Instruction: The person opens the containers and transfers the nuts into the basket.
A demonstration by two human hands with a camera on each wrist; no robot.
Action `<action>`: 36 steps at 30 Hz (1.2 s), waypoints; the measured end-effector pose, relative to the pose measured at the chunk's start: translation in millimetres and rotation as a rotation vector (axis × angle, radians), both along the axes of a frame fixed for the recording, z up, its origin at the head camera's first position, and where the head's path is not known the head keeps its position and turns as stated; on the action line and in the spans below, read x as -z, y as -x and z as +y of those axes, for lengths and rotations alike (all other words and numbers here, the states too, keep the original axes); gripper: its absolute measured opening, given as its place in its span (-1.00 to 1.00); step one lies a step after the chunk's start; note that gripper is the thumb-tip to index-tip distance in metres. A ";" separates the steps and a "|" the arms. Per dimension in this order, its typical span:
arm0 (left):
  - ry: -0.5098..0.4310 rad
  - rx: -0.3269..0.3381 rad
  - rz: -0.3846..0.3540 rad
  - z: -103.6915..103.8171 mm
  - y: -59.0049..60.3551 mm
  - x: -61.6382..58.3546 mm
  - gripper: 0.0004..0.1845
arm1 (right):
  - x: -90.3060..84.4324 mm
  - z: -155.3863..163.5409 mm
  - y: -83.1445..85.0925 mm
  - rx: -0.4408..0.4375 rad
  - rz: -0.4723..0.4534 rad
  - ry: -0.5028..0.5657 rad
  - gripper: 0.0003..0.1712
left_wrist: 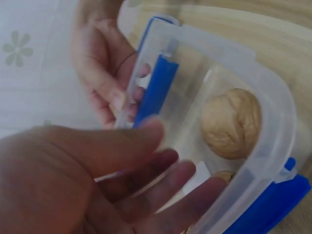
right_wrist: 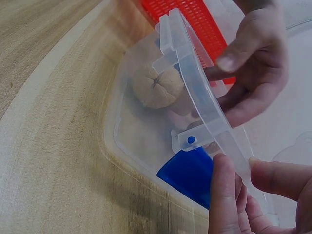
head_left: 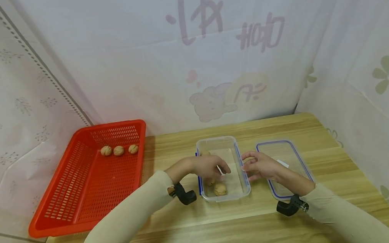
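A clear plastic food container (head_left: pixel 226 198) with blue side latches stands on the table. Several walnuts lie in it, one plainly visible walnut (head_left: pixel 220 189) near its front end. Above the open container is my left hand (head_left: pixel 212 166), its fingers loosely bent and spread, with nothing between thumb and fingers in the left wrist view. At the container's right wall, my right hand (head_left: pixel 262 166) pinches the rim, with the thumb on one side and fingers on the other near the blue latch (right_wrist: pixel 187 175). The left hand partly hides the walnuts in the head view.
A red plastic basket (head_left: pixel 143 149) stands at the left, holding three walnuts (head_left: pixel 118 151) near its back. The clear lid (head_left: pixel 280 145) with a blue seal lies right of the container, partly under my right forearm. A patterned curtain (head_left: pixel 142 83) rises behind the wooden table (head_left: pixel 205 240).
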State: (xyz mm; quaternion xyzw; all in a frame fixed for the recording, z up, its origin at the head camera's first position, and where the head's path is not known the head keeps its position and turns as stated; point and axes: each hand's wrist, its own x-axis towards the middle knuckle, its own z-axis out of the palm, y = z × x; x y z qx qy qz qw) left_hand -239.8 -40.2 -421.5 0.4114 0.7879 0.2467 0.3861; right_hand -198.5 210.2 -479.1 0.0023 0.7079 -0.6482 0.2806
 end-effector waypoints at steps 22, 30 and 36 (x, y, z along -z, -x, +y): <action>0.171 0.052 0.103 8.8 -9.6 15.7 -0.69 | -0.3 0.4 1.8 0.011 -0.013 0.006 -0.44; 0.193 0.083 0.096 10.9 -9.7 18.3 -0.67 | 1.1 1.3 0.5 -0.001 -0.004 0.011 -0.43; 0.198 0.082 0.108 12.2 -9.9 18.3 -0.70 | 0.0 0.9 -0.2 0.005 -0.006 0.009 -0.43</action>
